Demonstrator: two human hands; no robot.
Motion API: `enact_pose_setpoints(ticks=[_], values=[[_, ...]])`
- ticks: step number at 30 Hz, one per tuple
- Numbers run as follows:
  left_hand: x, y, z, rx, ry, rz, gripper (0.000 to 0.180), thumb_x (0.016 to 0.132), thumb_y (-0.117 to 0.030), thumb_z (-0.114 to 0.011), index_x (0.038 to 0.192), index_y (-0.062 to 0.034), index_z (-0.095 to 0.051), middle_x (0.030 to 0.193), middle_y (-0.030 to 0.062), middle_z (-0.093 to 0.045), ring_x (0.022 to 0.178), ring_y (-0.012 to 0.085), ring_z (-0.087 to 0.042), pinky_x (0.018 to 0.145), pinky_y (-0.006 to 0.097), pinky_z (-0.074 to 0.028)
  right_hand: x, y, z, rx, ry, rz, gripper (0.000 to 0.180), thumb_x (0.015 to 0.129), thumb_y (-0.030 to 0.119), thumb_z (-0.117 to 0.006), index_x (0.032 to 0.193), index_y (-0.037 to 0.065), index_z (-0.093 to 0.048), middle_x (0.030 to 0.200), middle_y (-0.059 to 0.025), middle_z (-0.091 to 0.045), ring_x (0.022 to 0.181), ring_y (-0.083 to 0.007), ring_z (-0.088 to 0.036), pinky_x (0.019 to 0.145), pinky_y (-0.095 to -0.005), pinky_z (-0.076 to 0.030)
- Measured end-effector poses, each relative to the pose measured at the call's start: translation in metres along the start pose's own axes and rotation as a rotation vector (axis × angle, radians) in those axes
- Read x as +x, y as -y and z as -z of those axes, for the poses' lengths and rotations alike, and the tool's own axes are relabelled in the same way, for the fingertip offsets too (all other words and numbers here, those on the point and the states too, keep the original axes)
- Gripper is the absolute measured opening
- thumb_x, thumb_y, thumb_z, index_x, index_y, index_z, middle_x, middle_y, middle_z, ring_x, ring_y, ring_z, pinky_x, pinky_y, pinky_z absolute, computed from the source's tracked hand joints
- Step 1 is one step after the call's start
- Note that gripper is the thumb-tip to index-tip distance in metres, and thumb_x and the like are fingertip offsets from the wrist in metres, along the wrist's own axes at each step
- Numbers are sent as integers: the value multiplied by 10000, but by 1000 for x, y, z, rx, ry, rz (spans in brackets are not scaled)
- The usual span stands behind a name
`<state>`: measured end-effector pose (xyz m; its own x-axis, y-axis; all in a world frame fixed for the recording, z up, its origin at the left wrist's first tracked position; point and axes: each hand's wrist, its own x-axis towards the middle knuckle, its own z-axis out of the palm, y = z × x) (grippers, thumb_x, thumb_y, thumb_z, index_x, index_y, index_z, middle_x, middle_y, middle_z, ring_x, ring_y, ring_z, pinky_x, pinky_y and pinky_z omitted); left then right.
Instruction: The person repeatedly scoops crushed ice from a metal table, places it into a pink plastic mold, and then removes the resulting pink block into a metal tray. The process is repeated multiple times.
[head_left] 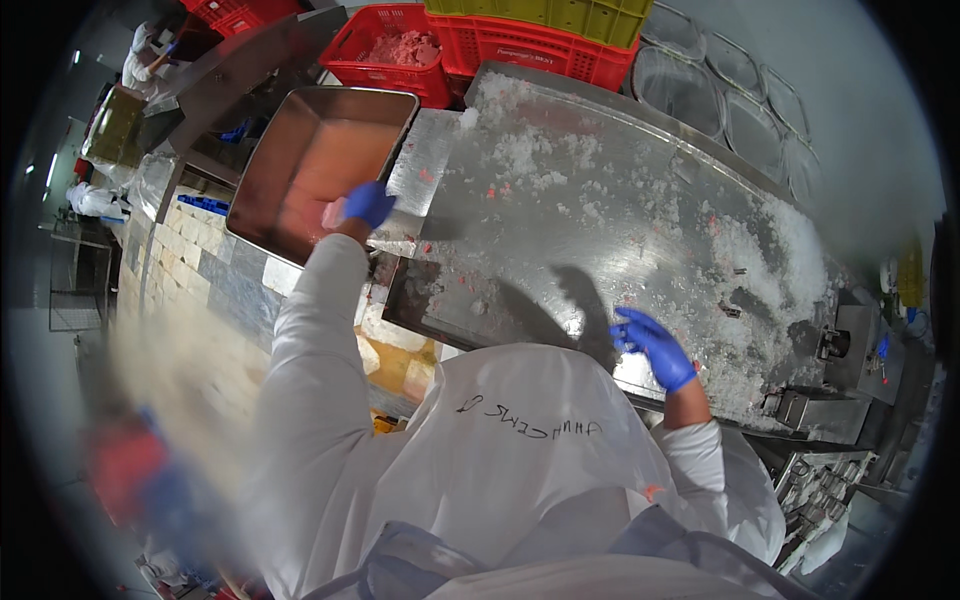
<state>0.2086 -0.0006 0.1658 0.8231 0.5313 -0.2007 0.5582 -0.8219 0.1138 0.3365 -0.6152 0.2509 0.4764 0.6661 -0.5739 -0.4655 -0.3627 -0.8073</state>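
Note:
My left hand (370, 205), in a blue glove, reaches over the near right wall of a deep metal tub (262, 150) that holds pinkish-orange liquid. Its fingers are closed round a pale pink piece of meat or fish (333, 213) at the liquid; its exact kind is not clear. On the right, my gloved right hand (652, 348) hovers by the near edge of a steel table (560, 230), fingers apart and nothing in them. Crushed ice (780, 250) and small pink scraps (492, 192) are scattered over that table.
A red crate (385, 75) with pink pieces stands behind the tub. Beside it, a yellow-green crate (550, 18) sits on another red crate (535, 55). Clear round-rimmed containers (680, 90) line the table's far side. Metal equipment (840, 370) is at right; a blurred figure (150, 470) is at lower left.

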Motion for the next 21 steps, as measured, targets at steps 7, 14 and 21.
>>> enact_pose_setpoints(ticks=[7, 14, 21], values=[[-35, -70, 24, -25, -197, -193, 394, 977, -456, -586, 899, -96, -727, 901, 187, -736, 847, 413, -710, 740, 544, -543, -50, -97, 1, 162, -137, -224, 476, 1051, 318, -609, 1469, 92, -568, 1177, -75, -711, 1055, -167, -671, 931, -339, -537], [-19, -15, 1, 19, -167, -126, 416, 982, -451, -578, 917, -78, -748, 929, 186, -744, 870, 406, -710, 793, 521, -555, -51, -112, -5, -64, -162, -144, 460, 1055, 308, -581, 1465, 100, -578, 1181, -80, -710, 1055, -169, -670, 972, -358, -523], [-89, -102, 68, -241, -255, -272, 399, 968, -455, -587, 927, -98, -761, 963, 175, -745, 902, 400, -706, 811, 517, -559, -65, -123, -18, 69, -176, -166, 466, 1057, 320, -570, 1463, 92, -575, 1163, -84, -716, 1028, -172, -671, 961, -354, -508]])
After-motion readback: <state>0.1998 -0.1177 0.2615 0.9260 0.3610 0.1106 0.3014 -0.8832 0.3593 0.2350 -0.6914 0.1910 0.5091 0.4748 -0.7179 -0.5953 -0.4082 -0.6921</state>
